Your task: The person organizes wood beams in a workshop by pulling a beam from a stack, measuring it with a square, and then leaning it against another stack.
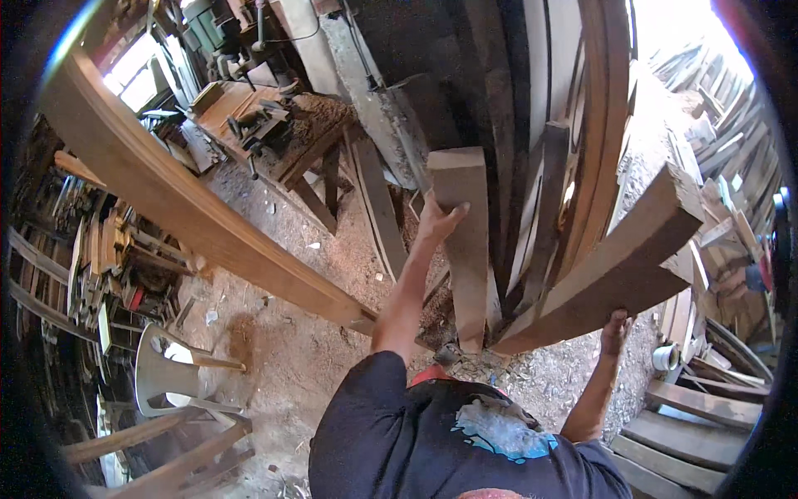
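- Dark shirt (pixel 366 432) of the person is nearest, with a blue and grey print on it.
- Left hand (pixel 440 220) is bent around the left edge of the upright beam (pixel 470 274), its thumb lying on the front face.
- Right hand (pixel 615 334) is half curled at the lower edge of the leaning boards (pixel 594 293); how firmly it holds, one cannot tell.
- Upright beam and leaning boards have their lower ends close together.
- Beyond the left arm is a bench (pixel 314 154) with wood shavings.
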`<state>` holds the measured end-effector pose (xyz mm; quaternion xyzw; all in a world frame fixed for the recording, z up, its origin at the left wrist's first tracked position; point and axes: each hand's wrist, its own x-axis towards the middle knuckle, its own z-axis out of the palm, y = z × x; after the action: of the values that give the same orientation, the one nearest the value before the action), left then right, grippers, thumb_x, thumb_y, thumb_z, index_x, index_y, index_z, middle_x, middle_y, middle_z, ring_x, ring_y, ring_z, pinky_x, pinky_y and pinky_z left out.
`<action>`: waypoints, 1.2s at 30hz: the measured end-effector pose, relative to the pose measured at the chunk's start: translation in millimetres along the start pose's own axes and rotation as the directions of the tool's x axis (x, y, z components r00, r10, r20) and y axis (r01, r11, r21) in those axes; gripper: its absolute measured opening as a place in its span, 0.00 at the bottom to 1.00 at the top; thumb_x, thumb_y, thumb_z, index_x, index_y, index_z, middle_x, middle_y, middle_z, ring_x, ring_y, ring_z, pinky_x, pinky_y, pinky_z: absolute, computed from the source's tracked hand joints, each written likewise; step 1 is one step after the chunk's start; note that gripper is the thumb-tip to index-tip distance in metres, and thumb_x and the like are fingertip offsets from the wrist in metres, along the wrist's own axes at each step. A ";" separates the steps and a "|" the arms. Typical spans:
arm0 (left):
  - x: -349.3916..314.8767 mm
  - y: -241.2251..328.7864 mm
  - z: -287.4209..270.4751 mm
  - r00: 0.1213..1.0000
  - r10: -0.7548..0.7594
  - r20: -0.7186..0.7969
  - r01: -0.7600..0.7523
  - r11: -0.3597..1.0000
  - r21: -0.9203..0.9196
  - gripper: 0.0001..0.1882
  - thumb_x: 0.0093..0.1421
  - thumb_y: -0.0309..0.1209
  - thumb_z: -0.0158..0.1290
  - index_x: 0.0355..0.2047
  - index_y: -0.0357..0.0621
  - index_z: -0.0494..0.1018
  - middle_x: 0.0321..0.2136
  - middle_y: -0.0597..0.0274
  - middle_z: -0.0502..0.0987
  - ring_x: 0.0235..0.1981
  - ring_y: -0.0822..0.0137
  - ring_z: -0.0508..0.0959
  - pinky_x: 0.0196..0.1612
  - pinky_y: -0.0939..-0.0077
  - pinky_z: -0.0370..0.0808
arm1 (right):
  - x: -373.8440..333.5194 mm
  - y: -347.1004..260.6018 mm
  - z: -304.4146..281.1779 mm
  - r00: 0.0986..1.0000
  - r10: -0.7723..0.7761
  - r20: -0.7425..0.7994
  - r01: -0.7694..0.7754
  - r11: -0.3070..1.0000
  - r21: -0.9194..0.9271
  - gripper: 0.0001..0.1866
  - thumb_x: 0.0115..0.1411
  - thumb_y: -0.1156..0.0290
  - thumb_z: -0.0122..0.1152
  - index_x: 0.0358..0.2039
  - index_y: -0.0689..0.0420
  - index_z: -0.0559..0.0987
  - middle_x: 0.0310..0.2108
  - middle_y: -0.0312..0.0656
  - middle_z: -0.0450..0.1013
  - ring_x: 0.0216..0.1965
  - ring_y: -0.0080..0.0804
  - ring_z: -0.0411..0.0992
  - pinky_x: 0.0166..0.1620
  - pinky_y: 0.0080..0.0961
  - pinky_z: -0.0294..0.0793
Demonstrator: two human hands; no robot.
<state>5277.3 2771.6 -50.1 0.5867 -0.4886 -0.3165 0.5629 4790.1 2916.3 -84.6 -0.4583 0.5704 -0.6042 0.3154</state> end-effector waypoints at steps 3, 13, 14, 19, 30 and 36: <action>4.1 -4.7 15.2 0.997 -0.043 0.070 0.054 0.986 -0.158 0.45 0.47 0.35 0.70 0.58 0.32 0.56 0.50 0.45 0.72 0.51 0.56 0.74 0.51 0.62 0.73 | 9.4 4.4 -9.3 0.995 -0.104 -0.008 0.102 0.982 -0.159 0.47 0.53 0.30 0.55 0.56 0.60 0.63 0.44 0.41 0.68 0.46 0.36 0.64 0.57 0.36 0.60; -10.3 -4.6 9.6 0.952 0.110 0.286 0.034 0.890 -0.454 0.43 0.43 0.33 0.72 0.56 0.39 0.61 0.48 0.55 0.74 0.50 0.59 0.74 0.51 0.63 0.73 | 14.4 4.2 -1.9 0.984 -0.172 0.037 0.174 0.922 -0.347 0.38 0.55 0.24 0.43 0.22 0.53 0.59 0.26 0.28 0.55 0.31 0.25 0.52 0.36 0.31 0.55; -18.8 -1.6 12.3 0.950 0.106 0.294 0.042 0.889 -0.456 0.43 0.43 0.33 0.72 0.56 0.39 0.61 0.48 0.55 0.74 0.50 0.59 0.74 0.51 0.63 0.73 | 11.7 -4.5 1.1 0.982 -0.189 0.026 0.186 0.920 -0.345 0.39 0.53 0.23 0.43 0.22 0.54 0.59 0.26 0.27 0.55 0.31 0.25 0.52 0.36 0.31 0.55; -69.8 29.3 25.4 0.933 -0.095 0.347 0.250 0.865 -0.435 0.45 0.42 0.31 0.71 0.58 0.41 0.59 0.50 0.56 0.72 0.52 0.61 0.72 0.54 0.63 0.71 | 19.7 -2.3 -13.2 0.993 -0.101 0.062 0.114 0.956 -0.271 0.43 0.49 0.20 0.46 0.29 0.55 0.70 0.31 0.30 0.64 0.36 0.26 0.58 0.43 0.32 0.62; -183.3 12.3 -24.8 0.717 -0.156 0.679 0.039 0.982 0.185 0.35 0.51 0.52 0.61 0.56 0.51 0.67 0.54 0.59 0.72 0.56 0.55 0.69 0.61 0.60 0.64 | 11.0 -16.6 -9.1 0.996 -0.024 0.085 0.040 0.981 -0.190 0.48 0.54 0.31 0.55 0.59 0.62 0.62 0.53 0.44 0.67 0.52 0.37 0.64 0.58 0.38 0.60; -204.5 -8.0 -45.3 0.662 -0.191 0.724 -0.200 0.887 0.417 0.31 0.54 0.53 0.59 0.55 0.53 0.70 0.53 0.60 0.74 0.56 0.54 0.69 0.62 0.57 0.62 | 4.8 -24.4 -29.1 0.992 -0.101 0.076 0.099 0.995 0.029 0.49 0.53 0.30 0.55 0.59 0.63 0.63 0.54 0.42 0.66 0.53 0.36 0.64 0.58 0.37 0.62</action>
<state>5254.8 2976.7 -86.8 0.5191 -0.7380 -0.4021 0.1559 4765.1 2927.2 -57.7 -0.5052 0.5266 -0.6082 0.3123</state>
